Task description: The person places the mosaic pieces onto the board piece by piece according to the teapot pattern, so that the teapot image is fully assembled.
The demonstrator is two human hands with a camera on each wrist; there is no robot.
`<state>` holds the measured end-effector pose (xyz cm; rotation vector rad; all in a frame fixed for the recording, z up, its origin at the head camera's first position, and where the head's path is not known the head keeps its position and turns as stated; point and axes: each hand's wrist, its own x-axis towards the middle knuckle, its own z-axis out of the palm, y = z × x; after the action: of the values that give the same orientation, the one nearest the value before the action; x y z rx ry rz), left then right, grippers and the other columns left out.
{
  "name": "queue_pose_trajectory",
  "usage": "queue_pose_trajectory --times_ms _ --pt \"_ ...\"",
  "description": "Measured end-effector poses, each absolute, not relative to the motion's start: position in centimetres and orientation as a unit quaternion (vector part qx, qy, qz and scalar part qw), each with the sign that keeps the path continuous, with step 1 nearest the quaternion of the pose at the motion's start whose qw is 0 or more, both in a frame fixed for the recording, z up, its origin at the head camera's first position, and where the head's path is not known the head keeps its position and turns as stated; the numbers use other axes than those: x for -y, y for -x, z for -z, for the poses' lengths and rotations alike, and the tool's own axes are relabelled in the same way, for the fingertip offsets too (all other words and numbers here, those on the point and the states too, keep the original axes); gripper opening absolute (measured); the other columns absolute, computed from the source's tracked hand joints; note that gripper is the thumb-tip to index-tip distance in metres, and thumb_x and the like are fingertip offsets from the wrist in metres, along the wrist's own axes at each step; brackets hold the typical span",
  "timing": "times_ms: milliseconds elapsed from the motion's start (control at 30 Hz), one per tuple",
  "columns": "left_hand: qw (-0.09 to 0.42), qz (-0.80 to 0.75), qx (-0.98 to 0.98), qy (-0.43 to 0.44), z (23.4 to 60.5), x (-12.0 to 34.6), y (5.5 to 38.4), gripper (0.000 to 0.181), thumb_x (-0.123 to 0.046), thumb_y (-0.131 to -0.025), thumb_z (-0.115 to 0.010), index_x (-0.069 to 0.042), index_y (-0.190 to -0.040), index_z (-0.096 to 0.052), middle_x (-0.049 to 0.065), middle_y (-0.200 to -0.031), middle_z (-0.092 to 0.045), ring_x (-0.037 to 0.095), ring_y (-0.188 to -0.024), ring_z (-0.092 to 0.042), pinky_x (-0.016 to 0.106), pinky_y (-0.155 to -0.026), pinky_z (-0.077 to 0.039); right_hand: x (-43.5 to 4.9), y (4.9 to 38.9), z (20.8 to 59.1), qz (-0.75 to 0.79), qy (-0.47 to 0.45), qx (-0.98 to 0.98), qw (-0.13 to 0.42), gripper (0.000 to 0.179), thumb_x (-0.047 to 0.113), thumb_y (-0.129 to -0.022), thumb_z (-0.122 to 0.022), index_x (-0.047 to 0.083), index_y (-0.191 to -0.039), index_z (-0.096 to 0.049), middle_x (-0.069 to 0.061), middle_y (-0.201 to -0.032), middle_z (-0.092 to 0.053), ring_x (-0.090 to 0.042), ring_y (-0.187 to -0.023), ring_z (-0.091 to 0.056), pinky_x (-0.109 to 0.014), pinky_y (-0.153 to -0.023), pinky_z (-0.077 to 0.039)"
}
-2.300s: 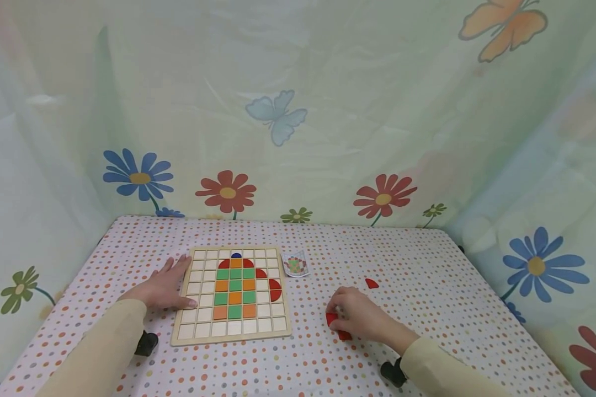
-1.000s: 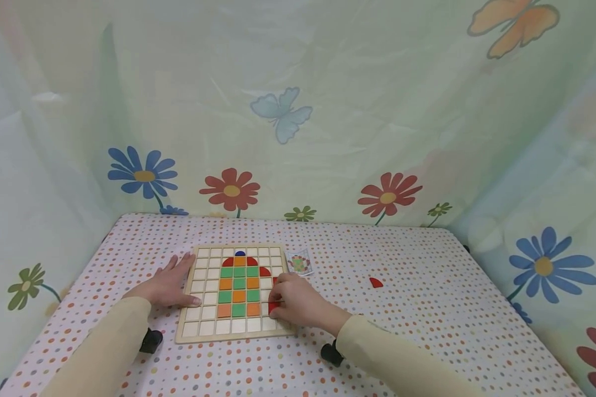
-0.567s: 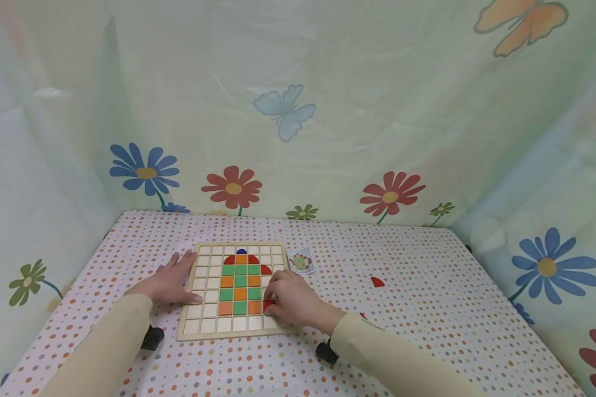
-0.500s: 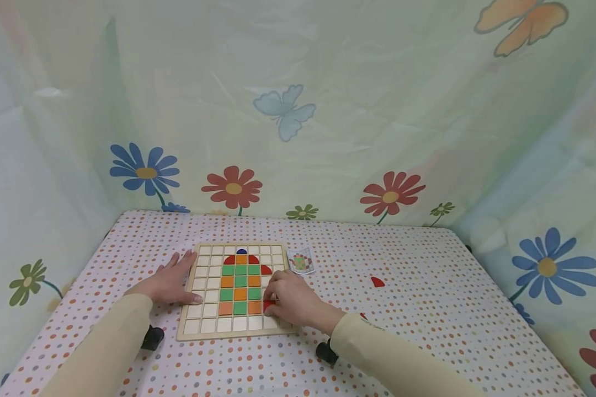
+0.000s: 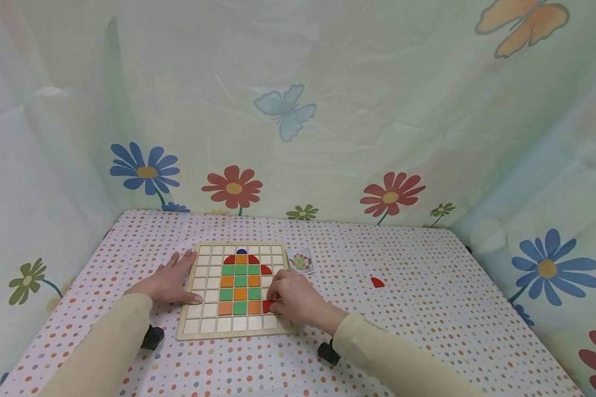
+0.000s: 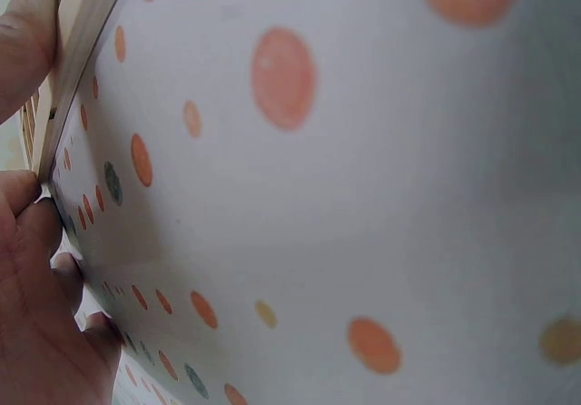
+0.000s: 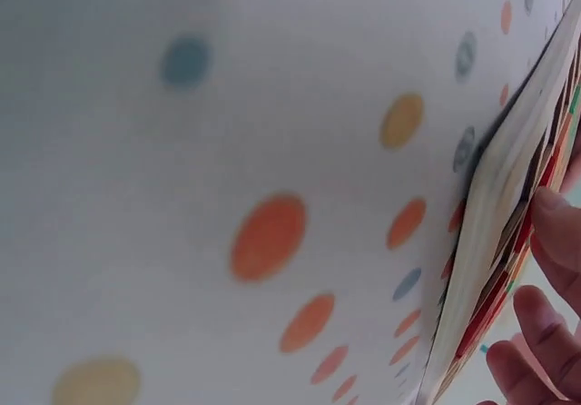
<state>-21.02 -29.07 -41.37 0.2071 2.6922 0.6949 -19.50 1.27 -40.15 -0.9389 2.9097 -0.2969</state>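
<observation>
In the head view a wooden grid board [image 5: 218, 334] lies on the table, bearing green, orange, red and blue flat pieces in its cells. My left hand [image 5: 166, 284] rests at its left edge, fingers spread and thumb over the frame. At the board's right side my right hand [image 5: 298, 298] has its fingers curled, thumb and fingertips at a red quarter-circle piece [image 5: 267, 306] in a lower right cell. The fingers partly cover the cells there. The right wrist view shows the thumb [image 7: 558, 228] against a red piece's edge.
A small printed pattern card [image 5: 301, 261] lies just right of the board. Farther right is a loose red quarter-circle piece [image 5: 377, 282] on the dotted tablecloth [image 5: 417, 309]. A flowered backdrop [image 5: 328, 154] stands behind and beside the table.
My right hand has moved left from the tabletop onto the board with a red piece. Lately its thumb has shifted slightly right, showing more of that piece. The left hand has stayed at the board.
</observation>
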Motion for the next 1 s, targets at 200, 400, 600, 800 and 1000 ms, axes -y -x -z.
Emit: queue_pose_trajectory --times_ms 200,400,600,800,1000 --pt "0.175 -0.244 -0.951 -0.074 41.2 29.1 21.0 0.115 -0.038 -0.083 -0.084 0.009 -0.159 -0.013 0.033 -0.167 -0.008 0.055 -0.154 0.0 0.071 -0.124 -0.008 -1.0 19.6 40.2 0.086 0.299 -0.95 0.024 0.006 0.02 -0.085 -0.085 0.018 -0.087 -0.079 0.001 -0.102 -0.069 -0.017 -0.099 -0.06 -0.036 -0.093 -0.054" --pt "0.175 -0.247 -0.951 -0.07 41.3 29.0 21.0 0.116 -0.037 -0.082 -0.085 0.009 -0.16 -0.012 0.032 -0.167 -0.008 0.055 -0.154 0.0 0.07 -0.124 -0.008 -0.9 19.5 40.1 0.092 0.292 -0.952 0.027 0.007 0.018 -0.084 -0.086 0.018 -0.084 -0.079 0.002 -0.1 -0.069 -0.017 -0.099 -0.06 -0.038 -0.095 -0.053" --pt "0.173 -0.249 -0.951 -0.069 41.4 29.0 20.9 0.116 -0.038 -0.082 -0.085 0.009 -0.16 -0.012 0.032 -0.167 -0.008 0.055 -0.154 0.001 0.07 -0.124 -0.008 -1.2 19.3 40.0 0.109 0.3 -0.947 0.03 0.006 0.016 -0.085 -0.084 0.015 -0.087 -0.078 0.001 -0.1 -0.067 -0.015 -0.096 -0.058 -0.033 -0.088 -0.054" --pt "0.176 -0.246 -0.95 -0.073 41.3 29.1 20.8 0.116 -0.038 -0.082 -0.085 0.01 -0.159 -0.013 0.033 -0.167 -0.008 0.056 -0.154 0.0 0.071 -0.124 -0.008 -2.4 19.4 39.6 0.148 0.3 -0.942 0.039 0.006 0.008 -0.086 -0.078 0.011 -0.091 -0.078 0.001 -0.099 -0.069 -0.015 -0.096 -0.059 -0.03 -0.084 -0.055" --pt "0.172 -0.247 -0.951 -0.073 41.3 29.0 20.9 0.117 -0.038 -0.081 -0.085 0.01 -0.159 -0.012 0.034 -0.166 -0.008 0.056 -0.154 0.0 0.071 -0.124 -0.008 -5.0 19.3 38.9 0.185 0.27 -0.943 0.06 0.012 0.008 -0.088 -0.078 0.011 -0.099 -0.078 -0.003 -0.112 -0.068 -0.023 -0.115 -0.06 -0.043 -0.098 -0.057"
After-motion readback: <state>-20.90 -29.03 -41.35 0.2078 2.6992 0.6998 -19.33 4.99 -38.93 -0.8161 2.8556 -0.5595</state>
